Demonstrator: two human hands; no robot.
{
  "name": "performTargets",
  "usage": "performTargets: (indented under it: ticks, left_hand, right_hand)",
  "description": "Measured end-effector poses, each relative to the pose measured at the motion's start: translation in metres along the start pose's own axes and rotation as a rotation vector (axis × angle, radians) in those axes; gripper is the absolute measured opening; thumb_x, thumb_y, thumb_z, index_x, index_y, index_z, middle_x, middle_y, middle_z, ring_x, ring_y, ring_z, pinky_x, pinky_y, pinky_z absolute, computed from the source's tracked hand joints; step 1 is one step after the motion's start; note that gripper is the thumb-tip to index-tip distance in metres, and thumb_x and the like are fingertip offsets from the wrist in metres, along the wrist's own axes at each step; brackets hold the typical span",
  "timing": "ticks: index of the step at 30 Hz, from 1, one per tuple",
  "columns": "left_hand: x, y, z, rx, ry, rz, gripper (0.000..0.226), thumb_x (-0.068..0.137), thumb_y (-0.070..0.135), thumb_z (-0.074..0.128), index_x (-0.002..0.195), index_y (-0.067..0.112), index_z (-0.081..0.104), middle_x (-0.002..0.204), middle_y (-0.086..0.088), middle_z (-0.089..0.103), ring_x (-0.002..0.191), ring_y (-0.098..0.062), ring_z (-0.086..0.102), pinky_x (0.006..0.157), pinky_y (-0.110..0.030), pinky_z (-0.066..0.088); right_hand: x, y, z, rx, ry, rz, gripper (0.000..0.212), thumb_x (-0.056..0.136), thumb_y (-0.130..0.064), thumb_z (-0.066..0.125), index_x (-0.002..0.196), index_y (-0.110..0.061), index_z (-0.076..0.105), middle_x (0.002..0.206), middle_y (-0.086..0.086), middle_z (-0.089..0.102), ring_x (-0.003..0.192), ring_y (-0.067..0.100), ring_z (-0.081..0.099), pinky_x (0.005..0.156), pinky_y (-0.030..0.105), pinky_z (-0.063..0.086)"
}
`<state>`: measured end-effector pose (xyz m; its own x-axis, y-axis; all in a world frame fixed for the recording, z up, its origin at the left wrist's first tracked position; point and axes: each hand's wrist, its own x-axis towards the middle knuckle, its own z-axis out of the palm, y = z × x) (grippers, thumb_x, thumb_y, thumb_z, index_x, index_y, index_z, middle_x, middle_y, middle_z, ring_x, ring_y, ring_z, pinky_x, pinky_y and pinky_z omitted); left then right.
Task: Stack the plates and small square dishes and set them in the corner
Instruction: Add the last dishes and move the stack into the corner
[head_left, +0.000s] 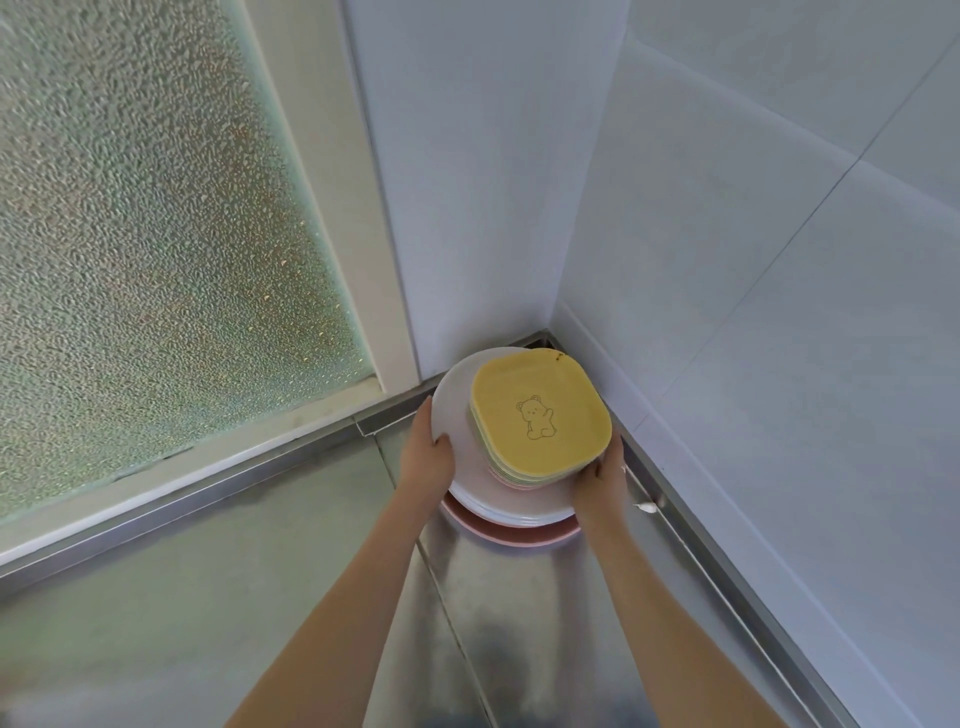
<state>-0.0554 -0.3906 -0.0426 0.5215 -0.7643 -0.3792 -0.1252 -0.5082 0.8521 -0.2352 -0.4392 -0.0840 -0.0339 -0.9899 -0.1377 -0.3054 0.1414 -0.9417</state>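
Both hands clasp the plates (457, 400): our left hand (428, 457) and right hand (602, 480) grip opposite rims, steadying the dishes (540, 415) on top toward the corner (550, 332).

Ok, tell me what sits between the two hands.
In the head view, the stack: white plates on a pink plate, with small square dishes on top. The left hand holds the plates' left rim, the right hand the right side.
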Motion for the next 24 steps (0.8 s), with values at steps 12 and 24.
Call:
performTargets:
  ticks: [12,24]
  left_hand:
    - [-0.004,0.001,-0.005,-0.093,-0.054,0.038,0.059,0.080,-0.010,0.034,0.129,0.019,0.050,0.109,0.002,0.060,0.102,-0.018,0.055,0.086,-0.029,0.042]
    - [0.000,0.001,-0.008,-0.018,-0.106,-0.007,0.058,0.081,-0.002,0.037,0.134,0.019,0.045,0.125,-0.006,0.058,0.116,-0.027,0.052,0.102,-0.044,0.043]
  right_hand:
    - [-0.008,0.003,-0.003,0.086,0.040,0.072,0.055,0.091,-0.003,0.040,0.135,-0.037,0.040,0.126,-0.013,0.056,0.117,0.008,0.052,0.099,0.033,0.041]
    - [-0.008,0.001,-0.006,0.061,0.042,0.155,0.054,0.094,-0.011,0.036,0.141,-0.037,0.031,0.139,-0.005,0.048,0.128,0.019,0.043,0.107,0.047,0.036]
